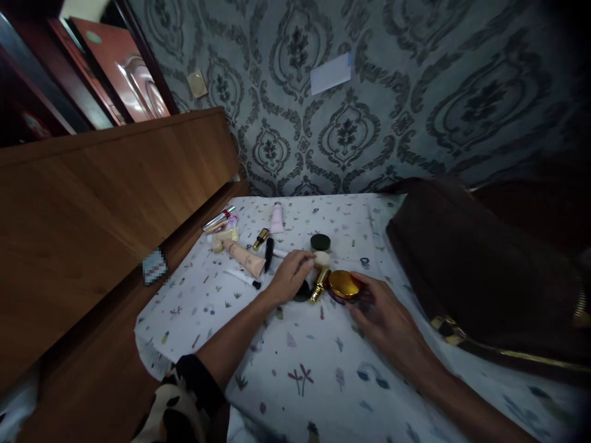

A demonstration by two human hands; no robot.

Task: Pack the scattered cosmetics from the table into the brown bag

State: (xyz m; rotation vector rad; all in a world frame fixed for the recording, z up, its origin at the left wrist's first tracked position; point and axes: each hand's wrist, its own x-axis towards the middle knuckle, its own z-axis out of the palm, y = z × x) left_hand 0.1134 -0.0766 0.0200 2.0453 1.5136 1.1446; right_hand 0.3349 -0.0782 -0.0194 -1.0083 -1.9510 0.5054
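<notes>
Right hand (383, 314) grips gold compact (344, 284) at mid-bed (300, 369). Left hand (290, 277) is curled beside gold bottle (318, 287), fingertips on cream sponge (322, 258); grasp unclear. Behind: green jar (320, 242), beige tube (247, 258). Brown bag (462, 264) crowds the right edge.

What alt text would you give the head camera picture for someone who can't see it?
Two bare hands reach among cosmetics on a patterned white sheet: the left hand touches a gold bottle, the right hand a round gold compact.
</notes>
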